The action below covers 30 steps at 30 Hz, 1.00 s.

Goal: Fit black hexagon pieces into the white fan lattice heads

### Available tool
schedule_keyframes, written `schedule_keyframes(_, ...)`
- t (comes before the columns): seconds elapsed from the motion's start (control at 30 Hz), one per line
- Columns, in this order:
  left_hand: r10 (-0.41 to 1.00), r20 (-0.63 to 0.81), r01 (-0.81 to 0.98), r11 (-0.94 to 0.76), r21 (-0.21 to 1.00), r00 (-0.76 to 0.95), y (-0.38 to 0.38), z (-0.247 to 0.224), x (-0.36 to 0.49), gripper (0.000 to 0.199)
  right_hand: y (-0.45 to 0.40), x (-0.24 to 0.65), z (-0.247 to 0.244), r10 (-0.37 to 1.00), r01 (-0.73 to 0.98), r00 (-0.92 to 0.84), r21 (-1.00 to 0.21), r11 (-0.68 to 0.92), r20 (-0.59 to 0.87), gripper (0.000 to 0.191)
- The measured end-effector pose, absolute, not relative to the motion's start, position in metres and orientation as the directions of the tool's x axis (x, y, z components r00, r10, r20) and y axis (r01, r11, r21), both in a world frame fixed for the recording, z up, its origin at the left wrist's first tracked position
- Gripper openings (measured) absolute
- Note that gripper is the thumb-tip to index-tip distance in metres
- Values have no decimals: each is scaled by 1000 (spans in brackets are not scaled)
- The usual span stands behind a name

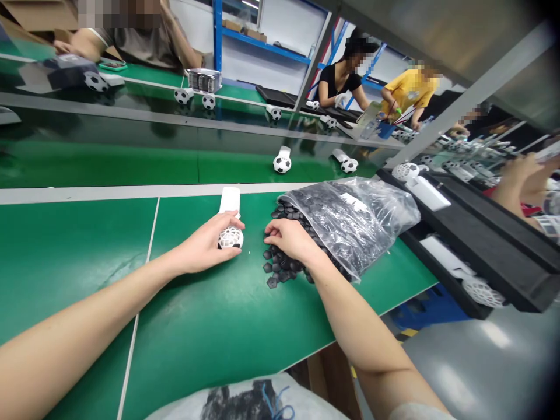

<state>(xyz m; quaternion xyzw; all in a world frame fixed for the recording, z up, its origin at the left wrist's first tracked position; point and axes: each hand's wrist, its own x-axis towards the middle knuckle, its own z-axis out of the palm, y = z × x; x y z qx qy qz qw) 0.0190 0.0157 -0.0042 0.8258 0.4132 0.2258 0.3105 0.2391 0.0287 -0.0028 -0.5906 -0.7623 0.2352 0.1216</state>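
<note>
Where the left hand (205, 244) curls, it partly hides the white ball (230, 237).

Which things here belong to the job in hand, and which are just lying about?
In the job:
- white ball-ended piece, in the left hand
- black pentagon pieces, at the right hand
- clear plastic bag, pieces spilling from its mouth
- black tray with similar white pieces, probably

Lying about, apparently:
- green-edged item, across the line
- boxes on the blue shelf
</note>
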Motion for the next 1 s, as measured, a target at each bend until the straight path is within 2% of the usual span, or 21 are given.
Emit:
schedule_keyframes(0.17, 783, 84, 496, -468, 731, 616, 21, 2, 18, 34, 31, 237, -2, 946, 838, -316, -491, 239, -79, 10)
schedule_keyframes(0.27, 774, 74, 508, -481, 715, 629, 23, 1, 13, 46, 32, 241, -4, 935, 818, -352, -502, 281, -50, 13)
schedule_keyframes(0.37, 884, 40, 658, -376, 652, 465, 23, -1, 9, 62, 30, 243, -5, 912, 759, -406, -532, 375, 64, 7)
schedule_keyframes(0.43, 910, -25, 703, -303, 643, 415, 23, 1, 6, 63, 27, 241, -5, 885, 670, -431, -596, 443, 174, 8)
schedule_keyframes(0.57, 825, -94, 629, -345, 697, 557, 27, 13, -2, 54, 19, 230, -2, 800, 498, -514, -652, 572, 310, 15)
schedule_keyframes(0.67, 761, -147, 592, -352, 725, 632, 30, 18, -8, 57, 13, 222, 0, 782, 505, -524, -615, 605, 338, 12)
schedule_keyframes(0.77, 766, -161, 594, -328, 734, 622, 29, 18, -8, 58, 8, 216, -1, 753, 500, -542, -577, 645, 372, 6)
schedule_keyframes(1.0, 826, -94, 623, -339, 705, 556, 21, 9, 6, 58, 10, 201, -14, 554, 399, -707, -400, 825, 439, 22)
